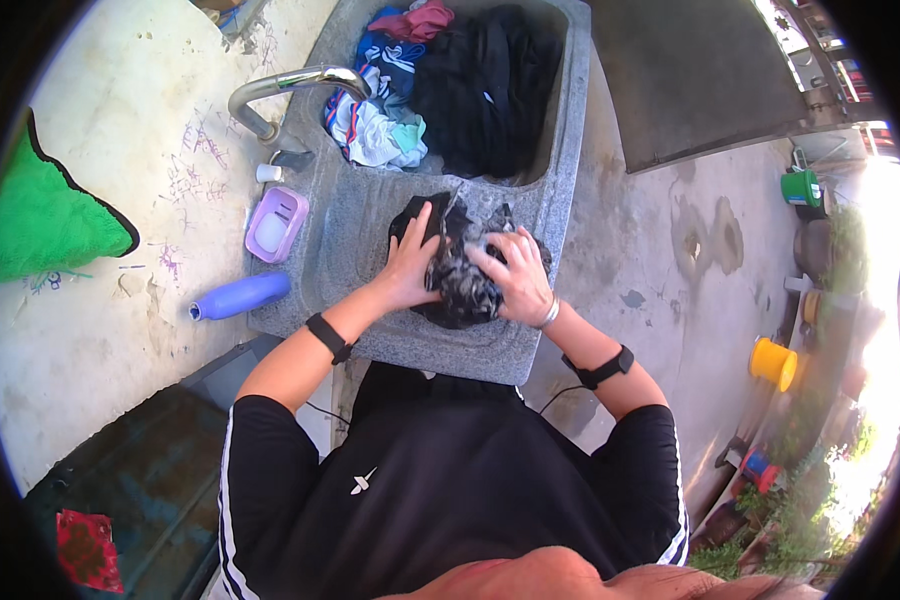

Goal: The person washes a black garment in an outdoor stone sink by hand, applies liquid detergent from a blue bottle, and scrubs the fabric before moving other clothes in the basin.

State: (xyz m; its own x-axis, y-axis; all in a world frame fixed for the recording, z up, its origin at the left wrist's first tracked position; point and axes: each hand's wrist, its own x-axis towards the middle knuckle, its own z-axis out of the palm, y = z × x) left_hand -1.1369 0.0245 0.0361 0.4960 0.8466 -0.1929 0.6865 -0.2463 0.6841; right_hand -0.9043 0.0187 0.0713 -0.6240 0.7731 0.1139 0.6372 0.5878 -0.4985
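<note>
**Sudsy black cloth on the sink slab**

Left hand (410, 268) spread against the black cloth (462, 290); right hand (522, 280) bent over it, grip cannot be told. Cloth lies on the front slab of the grey stone sink (450, 350). To the left: violet bottle (242, 296), lilac soap dish (288, 246). Beyond: faucet (305, 80); basin holding dark clothes (490, 90).

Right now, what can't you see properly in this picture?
All in the head view:
Black garment: full shape bunched up, partly behind left hand and right hand.
Stone sink: basin floor buried under piled clothes.
Green cloth: left end cut off by the picture's dark rim.
Plants: blurred, washed out by glare.
</note>
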